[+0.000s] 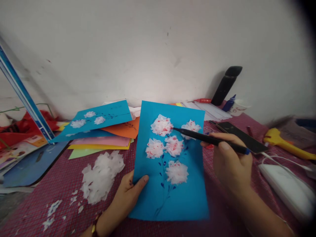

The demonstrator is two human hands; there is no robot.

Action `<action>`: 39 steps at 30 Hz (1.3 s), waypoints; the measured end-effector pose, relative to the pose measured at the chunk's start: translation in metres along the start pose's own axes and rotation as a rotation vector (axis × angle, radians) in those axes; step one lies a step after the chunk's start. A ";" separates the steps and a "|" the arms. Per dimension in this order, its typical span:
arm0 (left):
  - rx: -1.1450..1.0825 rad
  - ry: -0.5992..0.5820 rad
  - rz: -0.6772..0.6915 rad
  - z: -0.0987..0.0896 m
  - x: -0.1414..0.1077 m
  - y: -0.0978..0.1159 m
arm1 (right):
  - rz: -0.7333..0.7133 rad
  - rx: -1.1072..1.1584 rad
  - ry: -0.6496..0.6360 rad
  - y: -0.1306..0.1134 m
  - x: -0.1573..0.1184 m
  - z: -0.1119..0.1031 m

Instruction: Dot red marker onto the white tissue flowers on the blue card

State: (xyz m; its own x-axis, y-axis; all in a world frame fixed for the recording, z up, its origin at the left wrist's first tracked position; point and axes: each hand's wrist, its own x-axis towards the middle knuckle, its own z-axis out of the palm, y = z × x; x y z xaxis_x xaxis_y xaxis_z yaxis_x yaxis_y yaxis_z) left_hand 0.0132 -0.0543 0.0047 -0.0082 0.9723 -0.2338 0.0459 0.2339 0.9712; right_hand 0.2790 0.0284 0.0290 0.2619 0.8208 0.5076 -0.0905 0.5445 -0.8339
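Note:
My left hand [128,189] pinches the lower left edge of a blue sheet of card [148,164], thumb on top, holding it tilted up. On the card are several white tissue-paper flowers [161,125] flecked with pink-red, plus dark painted stems and leaves [162,185]. My right hand [230,161] grips a black pen [199,136] with a blue end. Its tip points left, by the right edge of the upper left flower; whether it touches is unclear. My right fingers are closed around the barrel over the card's right side.
Left lie a pile of white tissue pieces [101,177], small scraps [53,207] and a stack of coloured papers [98,144] under another flowered blue card [108,115]. Right are a phone [243,136], a white power bank [287,187], a yellow-handled tool [287,144] and a paper cup [239,107].

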 end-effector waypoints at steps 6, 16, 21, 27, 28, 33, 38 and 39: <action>-0.012 0.011 -0.012 0.000 0.002 0.002 | -0.012 -0.029 0.018 0.002 0.001 -0.001; 0.035 -0.023 -0.003 -0.001 0.000 -0.002 | 0.000 -0.203 -0.099 0.008 -0.002 -0.007; 0.024 -0.015 -0.017 -0.001 0.001 0.000 | -0.034 -0.139 -0.018 0.010 0.001 -0.008; 0.020 -0.011 -0.009 0.000 0.002 -0.001 | -0.011 -0.226 -0.112 0.004 -0.003 -0.003; 0.008 -0.015 -0.019 0.000 0.001 -0.002 | -0.012 -0.228 -0.125 0.003 -0.003 -0.003; -0.004 -0.033 -0.024 -0.001 0.001 -0.003 | -0.029 -0.213 -0.062 0.006 -0.002 -0.007; 0.003 -0.025 0.001 0.000 0.001 -0.003 | -0.010 -0.226 -0.087 0.010 -0.002 -0.006; 0.005 -0.027 0.001 0.000 0.002 -0.002 | -0.004 -0.223 -0.109 0.010 -0.002 -0.005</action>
State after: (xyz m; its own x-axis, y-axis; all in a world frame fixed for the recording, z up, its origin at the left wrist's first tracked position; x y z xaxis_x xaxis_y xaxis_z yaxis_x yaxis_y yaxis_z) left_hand 0.0131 -0.0531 0.0024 0.0189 0.9721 -0.2336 0.0508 0.2324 0.9713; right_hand 0.2827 0.0310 0.0186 0.1554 0.8393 0.5210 0.1280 0.5059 -0.8531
